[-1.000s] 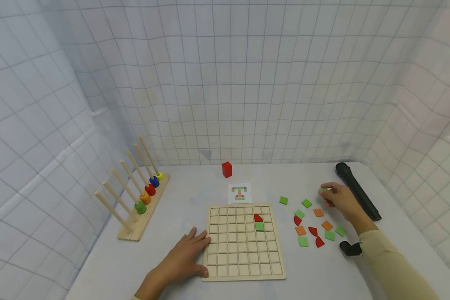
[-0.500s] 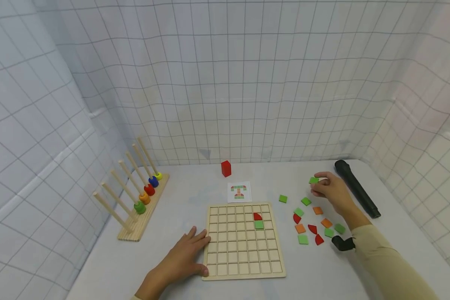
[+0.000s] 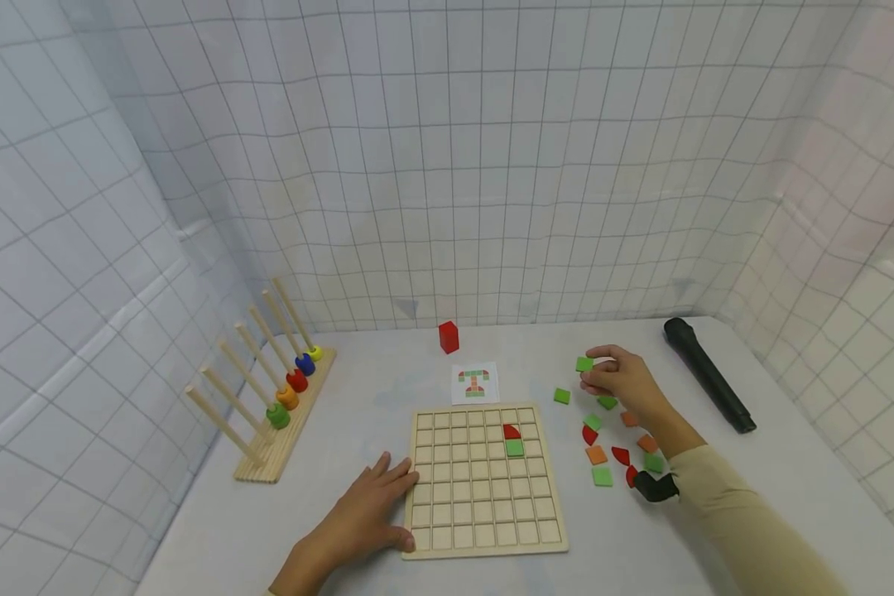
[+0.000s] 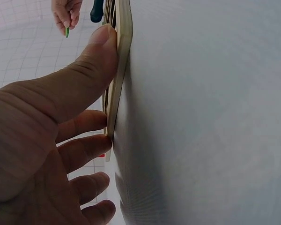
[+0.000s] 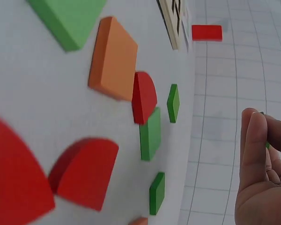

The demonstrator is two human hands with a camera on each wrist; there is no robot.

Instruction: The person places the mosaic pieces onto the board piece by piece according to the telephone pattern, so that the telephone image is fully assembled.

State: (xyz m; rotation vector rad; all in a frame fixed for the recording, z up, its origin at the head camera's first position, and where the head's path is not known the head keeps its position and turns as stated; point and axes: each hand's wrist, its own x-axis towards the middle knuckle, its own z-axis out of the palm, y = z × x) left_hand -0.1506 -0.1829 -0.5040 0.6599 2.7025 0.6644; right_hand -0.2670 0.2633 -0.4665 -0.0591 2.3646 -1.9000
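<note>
My right hand [image 3: 627, 382] pinches a green square tile [image 3: 584, 364] between thumb and fingertips, raised over the back of the scattered tiles. In the right wrist view the fingers [image 5: 254, 145] cover most of that tile. My left hand [image 3: 367, 507] rests at the left edge of a wooden grid board [image 3: 483, 497], fingers spread and relaxed. The left wrist view has its thumb [image 4: 96, 61] on the board's rim and two fingertips at the edge. Near the board's upper right, a red quarter-circle tile [image 3: 511, 431] sits in a cell directly above a green square [image 3: 515, 448].
Several green, orange [image 3: 596, 455] and red tiles lie right of the board. Behind it is a card [image 3: 475, 383] with a coloured tile pattern, then a red block [image 3: 449, 337]. A peg rack [image 3: 290, 426] with coloured beads stands left; a black microphone-shaped object [image 3: 708, 372] lies right.
My right hand has carried the green tile leftward from beside the black object, toward the board. The left hand stays at the board's edge.
</note>
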